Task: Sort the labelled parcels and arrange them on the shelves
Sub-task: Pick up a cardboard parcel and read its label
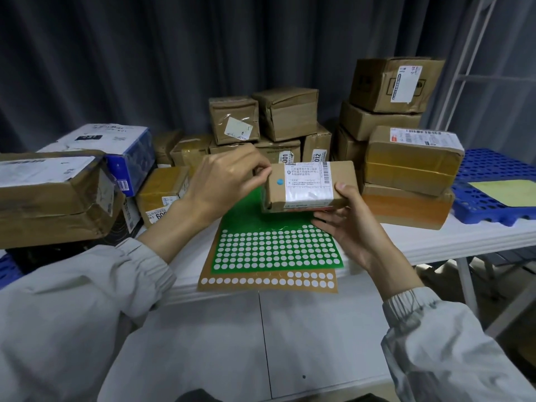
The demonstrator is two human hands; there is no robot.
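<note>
Parcel (309,185) gripped by right hand (352,224), left hand (224,181) fingers pinching its corner

The brown parcel (310,185) near the middle of the frame carries a white shipping label (308,181) with Chinese print and a barcode, all too small to read, beside a blue dot sticker (279,182) (blank). Behind it, a carton label (286,156) reads "001" and its neighbour (318,155) "012". A yellowish box (162,192) at centre left shows a number beginning "60"; the rest is hidden by the left hand (223,181). Other labels are blurred.
</note>
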